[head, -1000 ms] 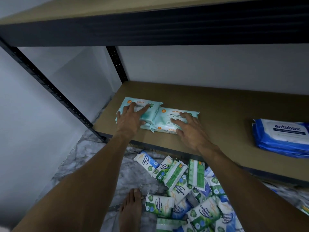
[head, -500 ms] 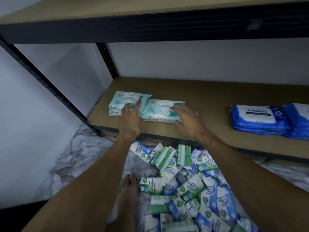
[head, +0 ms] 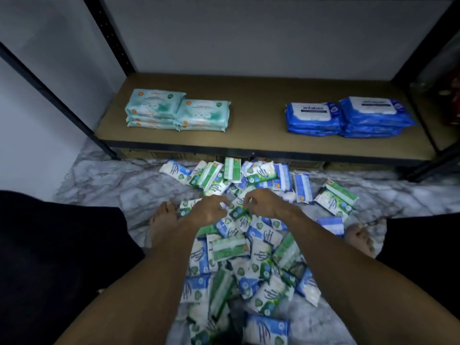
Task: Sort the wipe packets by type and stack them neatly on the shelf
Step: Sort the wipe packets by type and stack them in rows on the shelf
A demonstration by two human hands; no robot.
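Off the shelf (head: 256, 138) now, left hand (head: 209, 211) and right hand (head: 261, 202) curl over the unsorted pile (head: 249, 260) below it, grip contents unclear; two types stacked.

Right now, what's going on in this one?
A person is sorting wipe packets at a low shelf. Two types are already stacked on it: teal wipe packs in two side-by-side stacks on the left, blue Antabax packs in two stacks on the right. The left hand and right hand are down in the loose pile of small green and blue packets on the marble floor, between the person's bare feet. Whether either hand has a packet gripped is too blurred to tell.
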